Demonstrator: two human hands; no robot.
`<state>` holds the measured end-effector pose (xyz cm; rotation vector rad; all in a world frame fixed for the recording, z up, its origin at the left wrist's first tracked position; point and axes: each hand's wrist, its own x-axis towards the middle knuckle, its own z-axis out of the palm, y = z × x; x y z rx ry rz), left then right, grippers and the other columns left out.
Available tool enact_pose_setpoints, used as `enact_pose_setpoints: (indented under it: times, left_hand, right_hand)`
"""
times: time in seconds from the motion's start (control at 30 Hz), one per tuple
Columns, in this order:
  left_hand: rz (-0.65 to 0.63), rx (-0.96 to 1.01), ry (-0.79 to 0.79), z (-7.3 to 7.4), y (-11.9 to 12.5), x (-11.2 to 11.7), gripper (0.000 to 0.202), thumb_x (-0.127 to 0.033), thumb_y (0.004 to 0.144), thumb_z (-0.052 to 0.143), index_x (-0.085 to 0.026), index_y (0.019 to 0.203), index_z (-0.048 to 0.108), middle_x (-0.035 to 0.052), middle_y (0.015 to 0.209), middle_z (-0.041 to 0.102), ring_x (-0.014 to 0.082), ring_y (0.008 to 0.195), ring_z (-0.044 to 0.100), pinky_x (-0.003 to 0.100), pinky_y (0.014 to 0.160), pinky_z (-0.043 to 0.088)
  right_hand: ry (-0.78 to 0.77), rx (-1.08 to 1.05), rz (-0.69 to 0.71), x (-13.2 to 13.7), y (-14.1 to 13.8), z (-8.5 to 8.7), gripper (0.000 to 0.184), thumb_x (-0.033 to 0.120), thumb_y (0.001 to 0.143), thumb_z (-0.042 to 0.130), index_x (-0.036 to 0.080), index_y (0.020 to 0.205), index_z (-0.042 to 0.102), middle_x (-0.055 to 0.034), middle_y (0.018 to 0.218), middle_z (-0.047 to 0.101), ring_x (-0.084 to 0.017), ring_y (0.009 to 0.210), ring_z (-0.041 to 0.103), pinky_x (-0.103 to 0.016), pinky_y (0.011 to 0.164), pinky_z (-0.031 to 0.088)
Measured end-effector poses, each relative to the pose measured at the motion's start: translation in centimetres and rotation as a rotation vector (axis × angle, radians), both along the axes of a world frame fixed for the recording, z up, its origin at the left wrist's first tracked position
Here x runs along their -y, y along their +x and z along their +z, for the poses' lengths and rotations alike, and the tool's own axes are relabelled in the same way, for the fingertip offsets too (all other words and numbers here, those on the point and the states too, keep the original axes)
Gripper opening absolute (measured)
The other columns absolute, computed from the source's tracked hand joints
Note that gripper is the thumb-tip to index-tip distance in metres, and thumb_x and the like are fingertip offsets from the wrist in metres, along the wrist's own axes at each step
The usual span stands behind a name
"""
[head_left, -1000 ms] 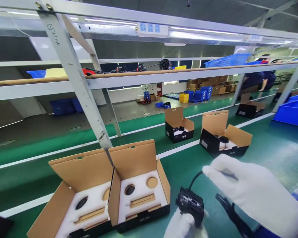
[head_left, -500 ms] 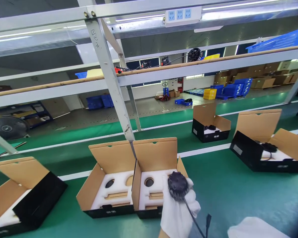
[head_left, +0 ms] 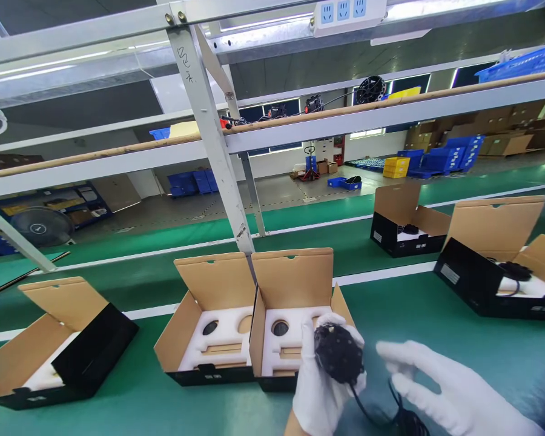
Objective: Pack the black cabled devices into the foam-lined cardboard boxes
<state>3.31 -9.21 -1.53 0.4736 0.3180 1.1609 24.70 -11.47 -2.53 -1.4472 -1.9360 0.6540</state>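
My left hand (head_left: 315,387), in a white glove, is wrapped around a round black ribbed device (head_left: 339,353) and holds it up in front of an open box. A black cable (head_left: 364,409) hangs from the device's lower side, leading to a blurred dark bundle (head_left: 411,422) at the bottom edge. Close by on the right is my gloved right hand (head_left: 440,381), thumb and fingers apart, beside the cable. Behind my left hand stands an open black carton (head_left: 295,281) with a white foam insert (head_left: 295,321); the hand covers part of its cut-outs.
Another open carton (head_left: 215,281) with foam touches it on the left, and a further one (head_left: 95,351) sits far left. Two open cartons (head_left: 465,278) (head_left: 395,233) holding black parts stand on the right. A metal post (head_left: 215,145) rises behind the green bench (head_left: 390,290).
My right hand has come in from the lower right, towards the cable. The device has turned in my left hand, showing another side. The view has shifted slightly left.
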Motion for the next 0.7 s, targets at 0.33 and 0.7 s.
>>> enact_pose_setpoints:
  times: [0.33, 0.7]
  left_hand:
    - [0.845, -0.704, 0.515, -4.3, 2.5, 1.9, 0.068, -0.019, 0.052, 0.095, -0.026, 0.108, 0.057, 0.0133, 0.118, 0.065, 0.0315, 0.116, 0.060, 0.045, 0.106, 0.047]
    - [1.057, -1.004, 0.661, -2.8, 2.4, 4.1, 0.079, -0.057, 0.071, 0.080, -0.031, 0.138, 0.048, 0.0103, 0.112, 0.066, 0.0293, 0.090, 0.065, 0.041, 0.081, 0.055]
  right_hand:
    - [-0.156, -0.407, 0.061, 0.2, -4.2, 0.7, 0.084, 0.073, 0.075, 0.070, 0.031, 0.145, 0.054, -0.0091, 0.147, 0.053, -0.036, 0.133, 0.051, -0.049, 0.114, 0.041]
    - [-0.385, -1.079, 0.228, -0.1, -5.0, 1.5, 0.058, 0.070, 0.083, 0.060, 0.024, 0.116, 0.072, -0.0095, 0.117, 0.070, -0.031, 0.113, 0.064, -0.045, 0.104, 0.047]
